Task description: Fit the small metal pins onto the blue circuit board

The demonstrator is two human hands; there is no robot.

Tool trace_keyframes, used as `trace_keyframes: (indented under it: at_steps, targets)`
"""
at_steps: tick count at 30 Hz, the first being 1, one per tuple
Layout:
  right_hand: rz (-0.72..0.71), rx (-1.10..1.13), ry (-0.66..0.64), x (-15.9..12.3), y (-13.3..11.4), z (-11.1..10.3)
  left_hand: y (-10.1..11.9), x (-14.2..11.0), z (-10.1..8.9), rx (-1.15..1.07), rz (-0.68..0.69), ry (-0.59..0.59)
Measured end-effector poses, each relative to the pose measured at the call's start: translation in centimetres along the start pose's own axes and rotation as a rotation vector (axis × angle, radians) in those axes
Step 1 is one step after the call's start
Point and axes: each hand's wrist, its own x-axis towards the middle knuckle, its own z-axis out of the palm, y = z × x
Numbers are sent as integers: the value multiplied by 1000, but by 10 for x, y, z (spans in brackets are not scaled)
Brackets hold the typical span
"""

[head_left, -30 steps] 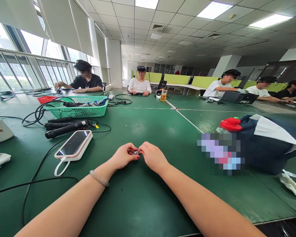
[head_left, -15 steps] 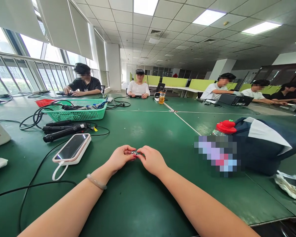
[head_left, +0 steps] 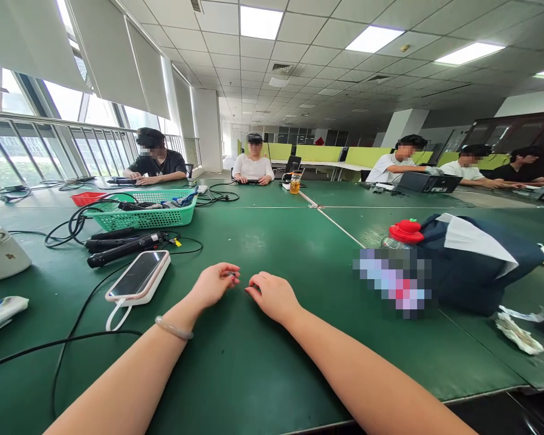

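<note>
Above the green table [head_left: 236,368], my left hand [head_left: 212,285] has its fingers curled, with a small silvery piece [head_left: 232,275] partly showing between thumb and fingers. The piece is too small to name. A short gap to the right, my right hand [head_left: 274,295] is bent inward, thumb and forefinger close together. Whether something tiny sits between those tips I cannot make out. The two hands do not touch. A phone [head_left: 140,275] on a white power bank, joined by a short white cable, lies left of my left hand.
Black handheld devices [head_left: 124,249] and a green basket [head_left: 145,216] of cables stand at the left. Black cables cross the table there. At the right are a red-lidded bottle [head_left: 405,232] and a dark bag [head_left: 466,272]. Several people sit farther along the table.
My hands have come apart; before, their fingertips met around the small silvery piece. The left hand has shifted slightly left, keeping the piece. The camera view has shifted slightly.
</note>
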Motion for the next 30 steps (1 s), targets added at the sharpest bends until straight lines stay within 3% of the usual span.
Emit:
trace_keyframes:
  at_steps: [2,4,8,18,30]
  targets:
    - [40,68,-10,0,8,0,-6,6,-17,531,38,226]
    - [83,157,-16,0,17,0,-13,9,-33,667,-12,308]
    - [130,288,-60,0,28,2,-20,10,-46,804,-69,347]
    - [12,275,-116,-1,23,4,-24,8,-50,844,-171,452]
    - [-5,275,-137,0,23,5,-28,15,-50,616,-162,502]
